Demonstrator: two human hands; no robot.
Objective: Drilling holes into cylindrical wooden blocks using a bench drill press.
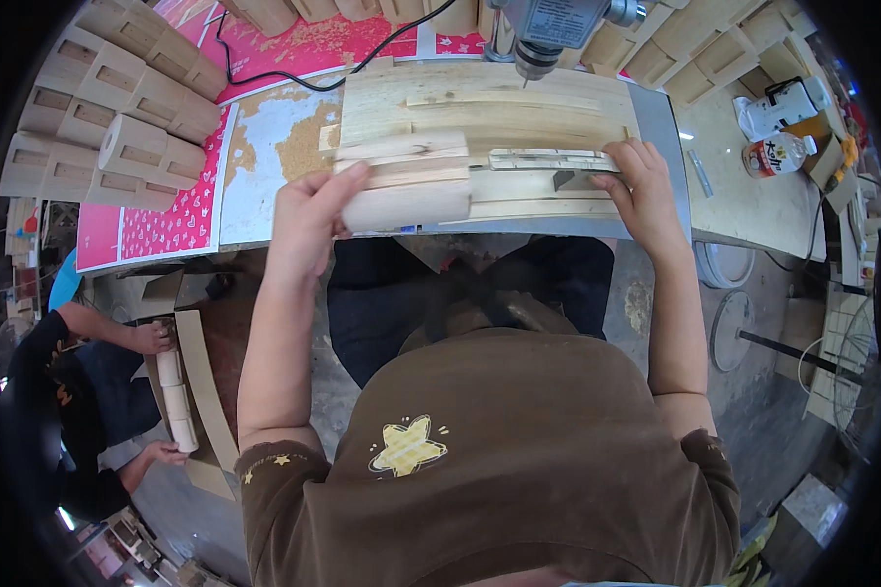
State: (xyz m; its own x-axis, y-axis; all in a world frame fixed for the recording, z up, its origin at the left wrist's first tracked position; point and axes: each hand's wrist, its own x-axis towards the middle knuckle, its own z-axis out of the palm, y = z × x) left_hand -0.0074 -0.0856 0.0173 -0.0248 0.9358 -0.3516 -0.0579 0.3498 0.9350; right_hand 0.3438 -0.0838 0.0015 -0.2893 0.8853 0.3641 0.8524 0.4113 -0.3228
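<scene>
My left hand (313, 210) grips the left end of a rounded pale wooden block (406, 196), its thumb on top. The block lies over the left part of a wooden jig (529, 207) with long strips, near the table's front edge. My right hand (646, 191) is closed on the right end of a narrow pale strip (543, 159) on the jig. A small dark piece (565, 180) sits just left of my right thumb. Beyond the jig hangs the chuck of a drill (535, 61), its thin bit pointing down, apart from the block.
Stacked wooden blocks with rectangular recesses (132, 98) stand at the left, more (700, 59) at the back right. A black cable (294, 78) crosses the back. At the right are a bottle (778, 155) and a marker (700, 173). Lower left, another person holds wooden cylinders (174, 386) over a carton.
</scene>
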